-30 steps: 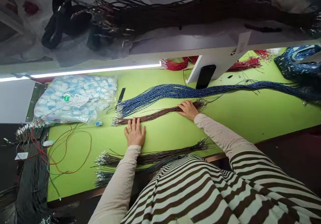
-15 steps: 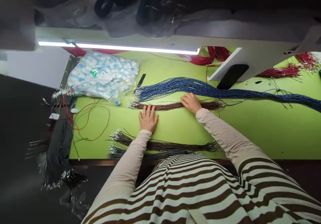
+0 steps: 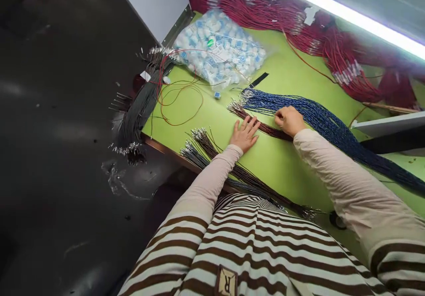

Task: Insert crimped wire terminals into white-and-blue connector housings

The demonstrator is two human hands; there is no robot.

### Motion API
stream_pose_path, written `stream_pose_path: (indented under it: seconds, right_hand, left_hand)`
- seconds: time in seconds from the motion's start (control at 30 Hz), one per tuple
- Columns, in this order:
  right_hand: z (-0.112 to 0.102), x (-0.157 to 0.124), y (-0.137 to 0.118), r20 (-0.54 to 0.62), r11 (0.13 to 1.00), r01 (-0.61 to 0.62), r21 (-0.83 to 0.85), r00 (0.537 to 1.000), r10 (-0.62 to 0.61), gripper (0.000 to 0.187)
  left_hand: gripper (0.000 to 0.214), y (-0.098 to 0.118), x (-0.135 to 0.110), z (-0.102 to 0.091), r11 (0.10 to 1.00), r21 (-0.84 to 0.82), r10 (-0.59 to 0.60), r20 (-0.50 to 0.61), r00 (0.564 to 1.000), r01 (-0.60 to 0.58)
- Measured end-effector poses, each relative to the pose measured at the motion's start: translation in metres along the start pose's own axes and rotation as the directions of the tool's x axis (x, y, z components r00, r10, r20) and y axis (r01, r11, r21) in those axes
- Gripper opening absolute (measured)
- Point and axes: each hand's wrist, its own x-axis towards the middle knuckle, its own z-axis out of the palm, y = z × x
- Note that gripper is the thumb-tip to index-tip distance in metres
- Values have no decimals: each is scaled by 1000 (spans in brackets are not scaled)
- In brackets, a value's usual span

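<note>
In a wiring workshop, brown wires (image 3: 270, 130) lie on a green bench (image 3: 214, 115) under a lamp (image 3: 348, 16), red wires (image 3: 259, 13) along its back, grey wires (image 3: 139, 103) over its left end.

R hand (image 3: 290, 121) now closer to L hand (image 3: 245, 135).

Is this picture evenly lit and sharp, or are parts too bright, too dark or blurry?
All in the head view: the tube light burns out to white at upper right; the floor at left is dark, its detail hard to make out; the plastic bag has glints; the left hand and right hand look fairly clear.
</note>
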Motion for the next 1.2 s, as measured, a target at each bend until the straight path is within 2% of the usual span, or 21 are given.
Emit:
stream_pose_path:
  seconds: [0.07, 0.13, 0.27, 0.43, 0.67, 0.77, 0.83, 0.93, 1.03, 1.1, 1.2]
  right_hand:
    - [-1, 13, -19, -28, 995, 52, 85, 998, -50, 26]
    - [1, 25, -39, 4, 987, 91, 131, 996, -93, 27]
    - [10, 44, -62, 27, 983, 56, 176, 998, -62, 27]
    - [18, 50, -63, 15, 962, 48, 270, 998, -55, 25]
    - [23, 47, -57, 13, 946, 70, 316, 997, -78, 29]
    - [23, 27, -43, -14, 943, 90, 322, 996, -90, 32]
    - [26, 2, -30, -59, 949, 91, 301, 995, -76, 36]
    - [39, -44, -9, -125, 980, 70, 188, 991, -47, 47]
    - [57, -83, 6, -112, 998, -7, 57, 994, 13, 55]
    - [68, -95, 9, -111, 998, -53, 16, 992, 55, 56]
    - [77, -98, 8, -148, 998, -65, 17, 987, 67, 58]
  left_hand:
    - [58, 0, 0, 1, 1000, -9, -4, -16, 1000, 4]
    - [61, 1, 0, 1, 1000, -17, -20, -22, 1000, 20]
    - [68, -1, 1, 2, 998, -36, -58, -45, 997, 56]
    - [67, -1, -1, 3, 995, -66, -81, -74, 994, 76]
    - [69, 0, -2, 2, 995, -65, -86, -60, 994, 82]
    - [70, 1, -1, 1, 995, -38, -91, -55, 994, 89]
    - [70, 1, -1, 1, 996, -24, -92, -51, 994, 91]
    - [70, 2, -1, 2, 996, -17, -89, -40, 995, 88]
    - [70, 1, 0, 3, 997, -25, -79, -23, 997, 79]
    - [70, 0, 4, 0, 996, -34, -82, 0, 997, 82]
    - [69, 5, 9, -12, 995, -48, -89, 60, 994, 92]
